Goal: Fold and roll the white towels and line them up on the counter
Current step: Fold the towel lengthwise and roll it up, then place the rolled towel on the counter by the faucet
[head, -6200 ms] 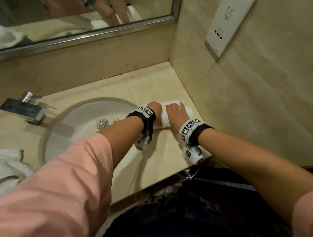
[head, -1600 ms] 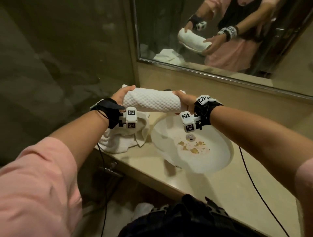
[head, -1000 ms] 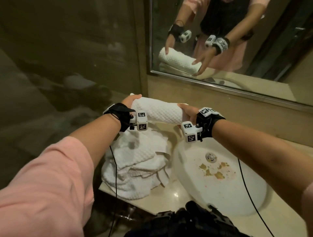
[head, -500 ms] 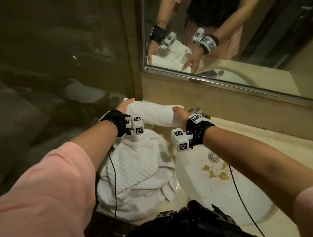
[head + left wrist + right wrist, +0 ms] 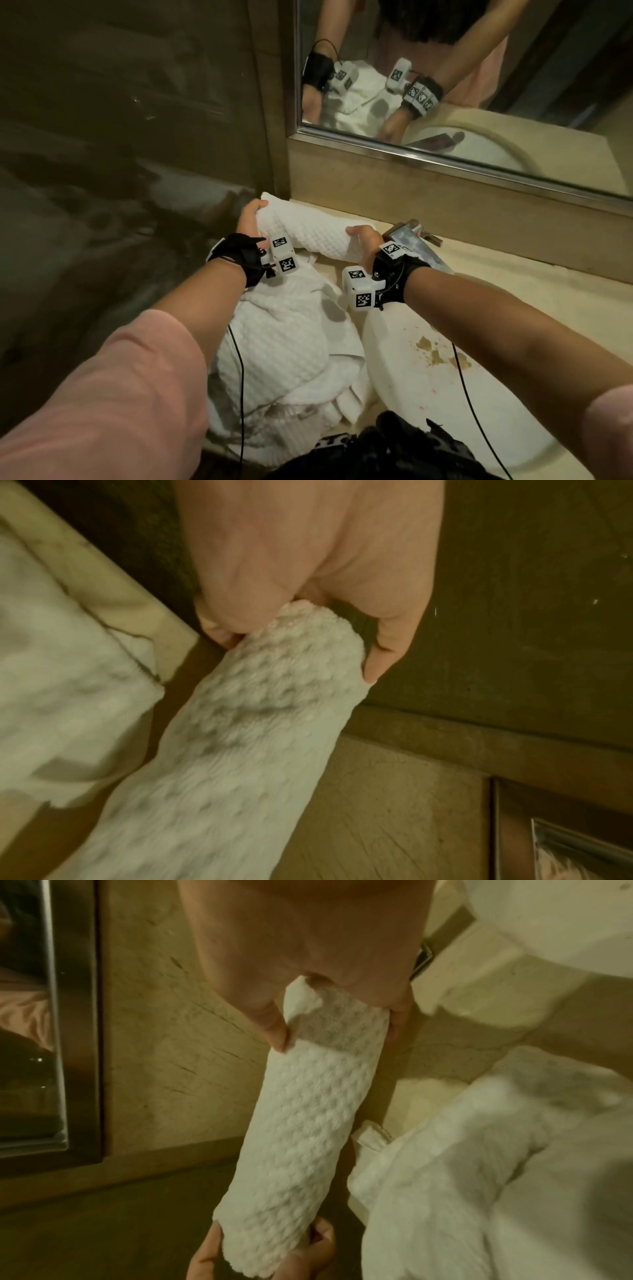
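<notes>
Holding the rolled towel (image 5: 310, 233) by its ends, our left hand (image 5: 249, 219) and right hand (image 5: 363, 240) pinched it, so we feared letting go early could unroll it onto the towel pile (image 5: 287, 349).

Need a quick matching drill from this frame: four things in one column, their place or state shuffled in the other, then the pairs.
Things
1. rolled towel
2. loose towels
3. tap
4. sink

Place or state
A. heaped on the counter, left of the basin
B. brownish stains in its bottom
C. held at each end, left hand and right hand
D. behind the right wrist, by the back wall

Pairs: 1-C, 2-A, 3-D, 4-B
</notes>
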`<state>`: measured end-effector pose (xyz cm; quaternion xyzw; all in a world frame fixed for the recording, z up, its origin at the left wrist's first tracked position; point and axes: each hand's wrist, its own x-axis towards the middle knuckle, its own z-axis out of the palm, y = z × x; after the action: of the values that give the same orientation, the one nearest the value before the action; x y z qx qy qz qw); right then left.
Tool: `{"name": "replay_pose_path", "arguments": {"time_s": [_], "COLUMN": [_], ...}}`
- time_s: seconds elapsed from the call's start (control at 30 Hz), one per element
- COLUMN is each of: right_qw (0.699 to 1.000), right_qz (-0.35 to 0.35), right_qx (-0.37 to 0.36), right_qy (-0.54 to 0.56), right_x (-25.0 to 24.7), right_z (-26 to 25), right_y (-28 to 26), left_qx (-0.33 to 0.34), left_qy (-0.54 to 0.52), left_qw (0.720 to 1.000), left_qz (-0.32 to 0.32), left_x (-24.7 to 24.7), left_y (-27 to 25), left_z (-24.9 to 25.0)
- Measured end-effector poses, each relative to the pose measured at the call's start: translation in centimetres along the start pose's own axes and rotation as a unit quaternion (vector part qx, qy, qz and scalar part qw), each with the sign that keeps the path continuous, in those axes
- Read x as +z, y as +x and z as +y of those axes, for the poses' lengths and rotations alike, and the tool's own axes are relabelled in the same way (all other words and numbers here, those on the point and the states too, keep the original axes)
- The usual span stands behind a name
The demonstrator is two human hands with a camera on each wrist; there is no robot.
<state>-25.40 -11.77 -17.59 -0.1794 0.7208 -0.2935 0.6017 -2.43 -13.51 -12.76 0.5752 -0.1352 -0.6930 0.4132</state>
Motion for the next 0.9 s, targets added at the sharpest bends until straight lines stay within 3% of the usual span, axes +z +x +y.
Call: {"name": "replay_pose_path", "arguments": {"time_s": [0.07,0.13,0.2,0.3,0.53,0.67,0.9], "right_qw": [1.0,1.0,1.0,0.996,0.996,0.999,0.987], "right_qz": [0.006,0.003,-0.012,0.032,0.046,0.044,-0.012], "right_qx": [0.007,0.015,0.012,0.032,-0.011,0.009,0.012], "right_qy": [-0.011,-0.006,0.021,0.073,0.071,-0.021,-0.16], "right_x": [-0.8,-1.0,0.2,1.6,1.4,1.3,0.3], "right_z": [2.3,3.2,1.8,-0.7,-1.4,-1.7,-2.8], "right_y": [7.3,9.5,4.7,-3.6,-4.0,-4.2,-6.2], "left_qx": [-0.004,-0.006,-0.014,-0.025,-0.019,0.001,-0.039], "left_qy": [-0.015,-0.022,-0.026,-0.047,-0.041,-0.004,0.025], "left_qw": [1.0,1.0,1.0,0.999,0.998,0.998,0.996], "left_qz": [-0.017,-0.017,-0.008,0.01,0.053,0.066,0.074], "left_x": [0.4,1.0,1.1,1.2,1.4,2.0,1.0], "left_y": [-0.3,-0.7,-0.3,0.2,-0.7,-1.4,-1.0], "left_z": [-0.3,-0.6,-1.2,-1.8,-2.3,-1.8,-0.8]}}
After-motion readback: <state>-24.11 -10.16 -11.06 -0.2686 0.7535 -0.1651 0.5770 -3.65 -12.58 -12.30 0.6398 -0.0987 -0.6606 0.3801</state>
